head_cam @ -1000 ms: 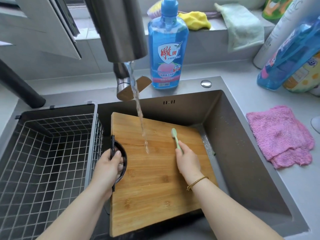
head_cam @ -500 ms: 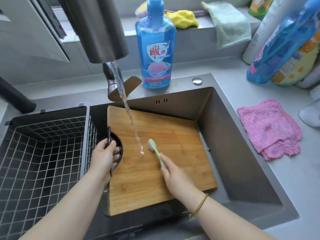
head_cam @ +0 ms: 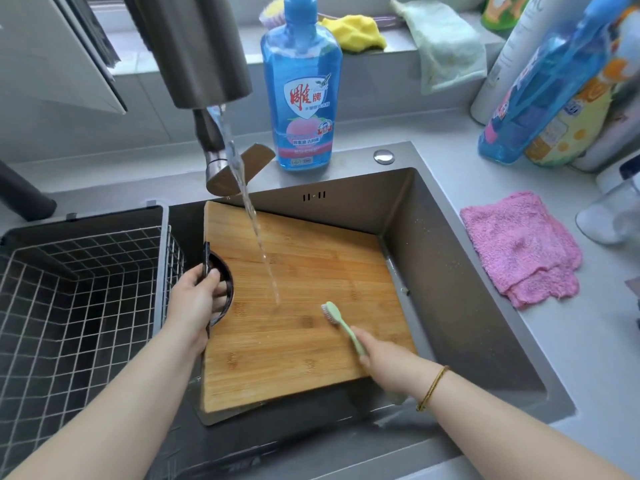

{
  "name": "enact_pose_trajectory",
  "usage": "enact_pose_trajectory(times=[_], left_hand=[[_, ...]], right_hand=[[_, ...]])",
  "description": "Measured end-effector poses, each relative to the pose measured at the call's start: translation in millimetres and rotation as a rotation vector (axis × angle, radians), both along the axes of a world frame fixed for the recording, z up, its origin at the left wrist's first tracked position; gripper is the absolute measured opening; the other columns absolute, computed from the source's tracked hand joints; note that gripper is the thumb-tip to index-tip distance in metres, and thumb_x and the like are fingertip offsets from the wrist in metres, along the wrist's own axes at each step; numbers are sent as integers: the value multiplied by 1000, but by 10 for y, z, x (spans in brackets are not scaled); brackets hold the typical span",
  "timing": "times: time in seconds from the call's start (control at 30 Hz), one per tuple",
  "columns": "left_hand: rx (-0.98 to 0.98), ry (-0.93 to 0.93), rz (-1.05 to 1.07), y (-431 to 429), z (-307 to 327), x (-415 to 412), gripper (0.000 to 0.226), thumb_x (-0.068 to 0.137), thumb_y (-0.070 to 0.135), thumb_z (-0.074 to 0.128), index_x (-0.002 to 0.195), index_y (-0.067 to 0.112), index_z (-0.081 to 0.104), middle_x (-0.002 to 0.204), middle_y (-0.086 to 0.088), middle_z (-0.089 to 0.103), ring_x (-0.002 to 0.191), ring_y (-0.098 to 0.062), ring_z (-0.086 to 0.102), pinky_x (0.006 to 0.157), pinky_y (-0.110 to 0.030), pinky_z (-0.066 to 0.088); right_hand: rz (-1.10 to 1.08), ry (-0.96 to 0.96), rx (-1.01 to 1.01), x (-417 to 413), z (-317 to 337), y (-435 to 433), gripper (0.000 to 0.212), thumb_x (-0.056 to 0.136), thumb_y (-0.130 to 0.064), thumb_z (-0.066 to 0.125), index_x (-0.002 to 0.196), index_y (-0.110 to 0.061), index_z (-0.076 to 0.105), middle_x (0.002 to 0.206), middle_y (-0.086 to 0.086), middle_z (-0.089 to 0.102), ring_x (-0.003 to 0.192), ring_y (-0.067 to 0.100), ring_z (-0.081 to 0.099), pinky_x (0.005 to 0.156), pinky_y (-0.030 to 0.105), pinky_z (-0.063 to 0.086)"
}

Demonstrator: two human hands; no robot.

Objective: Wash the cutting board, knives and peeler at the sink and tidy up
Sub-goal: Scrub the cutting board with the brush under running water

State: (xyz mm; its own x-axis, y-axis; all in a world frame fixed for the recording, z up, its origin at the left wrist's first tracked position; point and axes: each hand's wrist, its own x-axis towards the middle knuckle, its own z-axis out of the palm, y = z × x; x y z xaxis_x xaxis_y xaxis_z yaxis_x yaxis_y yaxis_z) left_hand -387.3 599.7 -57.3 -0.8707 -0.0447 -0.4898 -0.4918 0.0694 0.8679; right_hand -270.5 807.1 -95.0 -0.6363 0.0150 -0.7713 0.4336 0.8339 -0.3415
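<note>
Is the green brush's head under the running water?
No, the water stream hits the rectangular wooden cutting board apart from the pale green plastic brush's bristled head.

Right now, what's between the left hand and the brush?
Between the left hand and the brush is bare board, where the water lands; the head view shows it.

In the sink (head_cam: 450, 271) are one bamboo cutting board (head_cam: 304, 341), one green brush (head_cam: 341, 323) and one wire basket (head_cam: 162, 258). Above the sink are two hands, one left hand (head_cam: 194, 306) and one right hand (head_cam: 384, 358). Behind the sink are one faucet (head_cam: 194, 46), one blue dish soap bottle (head_cam: 301, 91), one yellow cloth (head_cam: 356, 32) and one pale green cloth (head_cam: 446, 46). Right of the sink lies one pink cloth (head_cam: 523, 247).
</note>
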Motion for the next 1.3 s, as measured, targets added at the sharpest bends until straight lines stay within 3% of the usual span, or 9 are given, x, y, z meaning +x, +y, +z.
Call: enact_pose_trajectory(times=[0.2, 0.37, 0.57, 0.73, 0.9, 0.97, 1.07, 1.2, 1.3], left_hand=[[-2, -11, 13, -5, 3, 4, 24, 99, 14, 38, 83, 24, 54, 72, 0, 54, 52, -10, 50, 36, -11, 41], [6, -30, 33, -14, -33, -3, 17, 99, 15, 39, 109, 19, 52, 76, -1, 58, 39, -1, 55, 38, -12, 43], [1, -35, 51, -1, -4, 8, 21, 98, 16, 40, 117, 23, 48, 75, 2, 56, 49, -6, 54, 36, -11, 40], [0, -43, 48, 12, -19, 6, 34, 98, 16, 40, 132, 14, 44, 78, 0, 58, 36, 3, 54, 37, -11, 43], [-31, -52, 38, 2, -40, -7, 34, 99, 18, 39, 131, 13, 45, 82, 0, 59, 63, -11, 54, 38, -12, 46], [-34, -58, 31, -6, -52, -2, 31, 99, 18, 38, 128, 14, 48, 83, -1, 60, 66, -12, 55, 38, -12, 47], [-24, -47, 37, 3, -62, 11, 22, 99, 16, 38, 117, 18, 51, 82, -2, 61, 66, -13, 56, 37, -12, 46], [-55, -12, 36, 70, -65, 50, 30, 100, 16, 36, 128, 17, 45, 79, 1, 58, 68, -12, 55, 47, -21, 51], [-92, 9, 17, 113, -120, 116, 29, 100, 16, 36, 127, 17, 46, 83, -1, 59, 72, -13, 56, 60, -27, 45]], right_hand=[[279, 5, -120, 80, 122, -211, 55, 100, -20, 30, 145, -37, 5, 69, -3, 40, 56, 8, 33, 49, 18, 27], [162, -75, 53, 50, -27, 110, 59, 98, -12, 30, 147, -30, 3, 79, 4, 48, 55, 9, 36, 50, 22, 32], [338, -88, -45, 194, 47, 35, 58, 99, -15, 32, 145, -37, 6, 76, 4, 44, 59, 16, 38, 55, 27, 32], [147, -141, 79, 142, -78, 306, 62, 97, -8, 31, 147, -31, 2, 79, 3, 50, 60, 14, 40, 50, 23, 31], [4, -83, -172, 26, -86, 101, 54, 99, -16, 27, 147, -32, 6, 75, 0, 46, 72, 18, 47, 66, 29, 41], [-141, -18, -104, -120, -190, 233, 54, 100, -16, 26, 148, -28, 5, 87, 5, 56, 75, 20, 55, 67, 32, 45], [-330, 80, 84, -270, -264, 458, 49, 100, -17, 24, 147, -24, 12, 123, 17, 55, 105, 31, 57, 85, 34, 45], [-265, 354, 48, -470, -274, 316, 45, 100, -23, 29, 144, -29, 23, 119, 14, 59, 104, 31, 56, 78, 33, 41], [-488, 404, 27, -699, -465, 357, 44, 100, -23, 28, 143, -30, 28, 121, 15, 58, 107, 33, 54, 82, 31, 41]])
